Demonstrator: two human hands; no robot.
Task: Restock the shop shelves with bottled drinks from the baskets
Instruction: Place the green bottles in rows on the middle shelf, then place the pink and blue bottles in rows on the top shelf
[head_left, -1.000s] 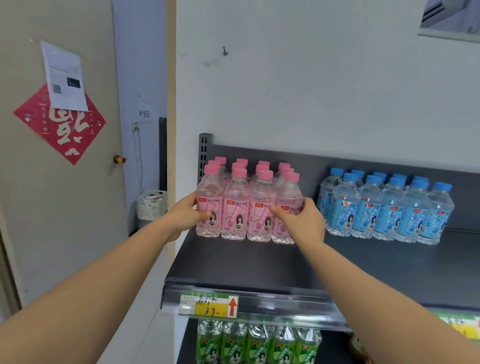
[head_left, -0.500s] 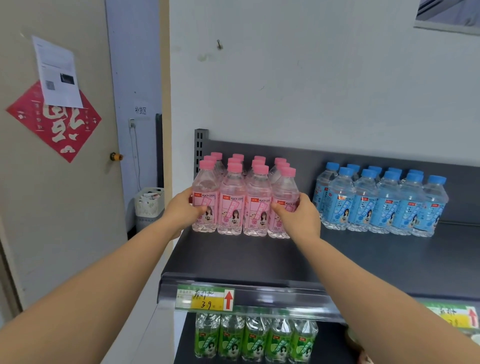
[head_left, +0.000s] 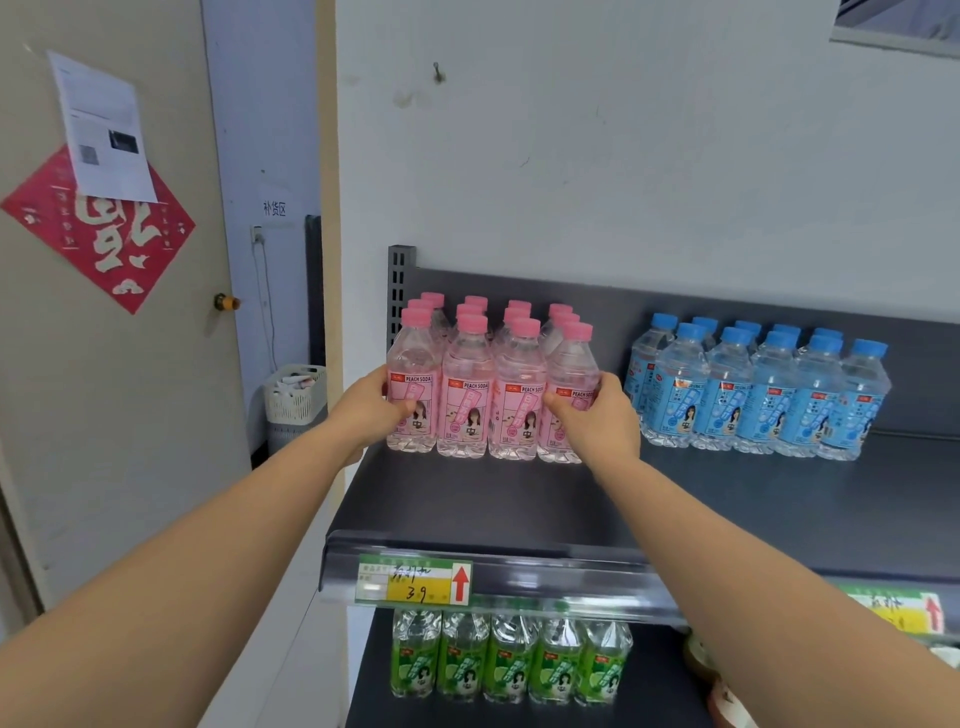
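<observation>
Pink-capped peach soda bottles (head_left: 488, 379) stand in a tight block at the centre of the frame, on the left end of the dark grey top shelf (head_left: 519, 499), set back from its front lip. The block shows 4 bottles across the front and more rows behind; how many rows deep is hard to tell. Every bottle stands upright, long axis vertical, cap up, with the pink labels facing the camera. Right of centre, apart from the pink block, a group of blue-capped bottles (head_left: 753, 395) stands upright on the same shelf. On the shelf below, at lower centre, 5 green-labelled bottles (head_left: 509, 660) stand in a row behind the price tag (head_left: 415, 579) clipped to the shelf edge. At middle left, a white slotted basket (head_left: 296, 395) sits on the floor by the door, holding things too small to tell. The left hand (head_left: 369, 410) presses against the outer side of the leftmost front bottle, fingers curled partly round it, thumb on the label. The right hand (head_left: 592, 421) cups the rightmost front bottle the same way, fingers narrow and wrapped on its label.
</observation>
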